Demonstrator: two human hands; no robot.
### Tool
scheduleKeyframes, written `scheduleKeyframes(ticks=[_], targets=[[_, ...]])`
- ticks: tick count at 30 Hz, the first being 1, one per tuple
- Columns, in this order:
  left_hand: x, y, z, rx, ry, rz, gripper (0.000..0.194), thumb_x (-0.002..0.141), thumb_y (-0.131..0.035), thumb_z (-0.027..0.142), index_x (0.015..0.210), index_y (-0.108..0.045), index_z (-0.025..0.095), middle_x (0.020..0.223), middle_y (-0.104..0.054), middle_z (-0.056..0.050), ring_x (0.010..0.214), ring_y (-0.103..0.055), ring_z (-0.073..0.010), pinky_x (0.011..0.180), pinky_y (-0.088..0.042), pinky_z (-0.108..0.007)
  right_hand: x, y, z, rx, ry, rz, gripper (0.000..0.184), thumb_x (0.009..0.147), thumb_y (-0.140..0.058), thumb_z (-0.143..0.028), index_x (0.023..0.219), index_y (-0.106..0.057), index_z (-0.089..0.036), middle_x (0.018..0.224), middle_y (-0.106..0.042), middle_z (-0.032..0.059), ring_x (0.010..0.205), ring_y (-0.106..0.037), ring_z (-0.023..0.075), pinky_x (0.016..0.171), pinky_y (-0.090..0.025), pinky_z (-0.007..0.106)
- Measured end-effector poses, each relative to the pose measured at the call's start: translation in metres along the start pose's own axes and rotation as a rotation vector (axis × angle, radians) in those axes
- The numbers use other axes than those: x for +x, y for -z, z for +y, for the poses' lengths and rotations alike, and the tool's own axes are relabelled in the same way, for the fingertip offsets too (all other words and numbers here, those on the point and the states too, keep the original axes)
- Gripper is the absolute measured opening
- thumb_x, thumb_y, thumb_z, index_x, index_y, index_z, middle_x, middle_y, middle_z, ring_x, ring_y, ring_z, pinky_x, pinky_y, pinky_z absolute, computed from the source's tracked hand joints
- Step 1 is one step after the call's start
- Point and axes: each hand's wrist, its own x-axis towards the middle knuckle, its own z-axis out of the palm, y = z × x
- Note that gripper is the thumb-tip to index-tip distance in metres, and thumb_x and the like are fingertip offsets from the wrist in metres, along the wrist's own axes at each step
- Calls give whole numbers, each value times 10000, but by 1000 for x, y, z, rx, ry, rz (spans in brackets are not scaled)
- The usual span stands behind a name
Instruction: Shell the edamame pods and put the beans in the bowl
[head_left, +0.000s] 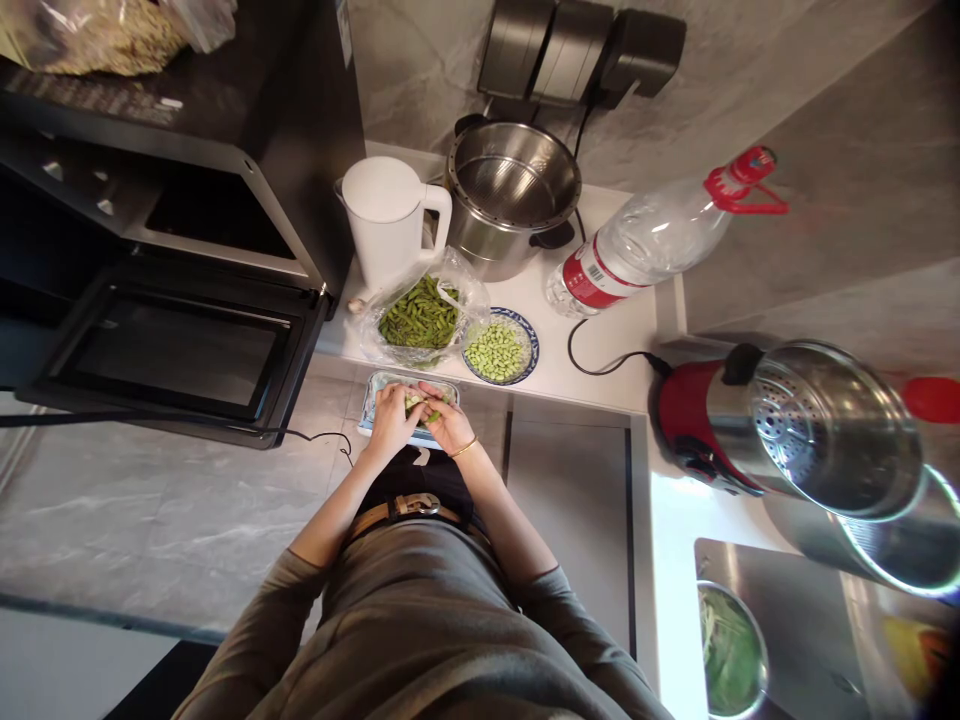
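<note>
My left hand (391, 418) and my right hand (448, 422) meet over a small clear tray (370, 398) at the counter's front edge. Both are closed in a pinch on one green bean pod (421, 404) held between them. Beyond the tray lies an open plastic bag of green pods (420, 315). To its right stands a blue-rimmed plate (530, 340) of shelled pale green beans. A gold bracelet circles my right wrist.
A white jug (390, 215) and a steel pot (514, 195) stand at the back. A water bottle with a red cap (652, 235) lies on its side. An open black oven (172, 330) is left. Right: a red appliance (686, 420), steel lid (825, 430) and a sink bowl of greens (731, 650).
</note>
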Motion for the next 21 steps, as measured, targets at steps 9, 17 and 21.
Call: scheduleKeyframes(ticks=[9,17,21], targets=[[-4,8,-9,-152,-100,-15,61,845,-556,170,838,-520,219,888,-671,-39,898,-605,-191,817,-471,-330,-2,3,0,-100,-8,-13,221,617,-810,-256,804,-730,-171,777,-743,25,788,-695,147,852,-558,297],[-4,9,-4,-254,102,104,112,861,-549,291,802,-494,213,866,-656,-50,849,-618,-184,798,-472,-327,-6,1,1,-176,30,-56,371,554,-841,-256,904,-738,-185,890,-756,33,885,-695,182,874,-550,344],[0,7,-1,-473,301,189,170,835,-577,321,797,-452,212,832,-633,-20,779,-607,-139,758,-471,-280,-6,3,-1,-197,-32,-39,322,546,-826,-261,844,-746,-170,822,-748,38,756,-681,144,653,-532,226]])
